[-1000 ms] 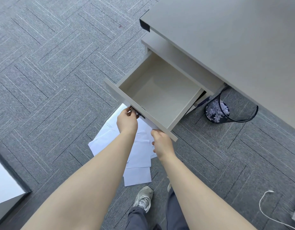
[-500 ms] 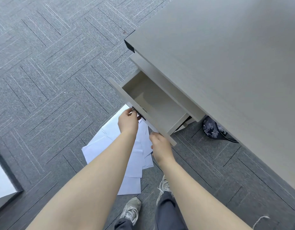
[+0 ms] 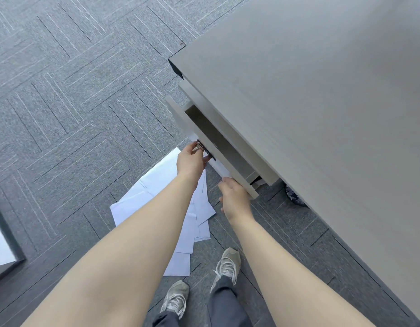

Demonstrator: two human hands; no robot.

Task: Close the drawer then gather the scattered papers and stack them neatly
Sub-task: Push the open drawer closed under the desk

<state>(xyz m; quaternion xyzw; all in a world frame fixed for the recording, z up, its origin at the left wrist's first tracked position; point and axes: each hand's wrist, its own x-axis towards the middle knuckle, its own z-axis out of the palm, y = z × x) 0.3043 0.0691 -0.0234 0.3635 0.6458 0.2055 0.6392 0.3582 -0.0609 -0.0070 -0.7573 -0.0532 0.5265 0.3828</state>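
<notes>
A beige drawer (image 3: 180,114) sticks out a short way from under the grey desk (image 3: 322,114), only a narrow slot of its inside showing. My left hand (image 3: 191,160) is at the middle of the drawer front, fingers closed around the metal key and lock (image 3: 199,145). My right hand (image 3: 235,197) presses flat against the front panel near its right end, fingers together. Several white papers (image 3: 147,192) lie scattered and overlapping on the carpet below the drawer, partly hidden by my left forearm.
Grey herringbone carpet (image 3: 74,102) covers the floor. My two feet in grey sneakers (image 3: 227,265) stand just behind the papers. A dark waste bin (image 3: 295,197) peeks out under the desk. A white furniture corner (image 3: 1,251) sits at the far left.
The drawer has slid in from wide open to nearly closed, both hands moving with its front. My view has shifted closer over the desk.
</notes>
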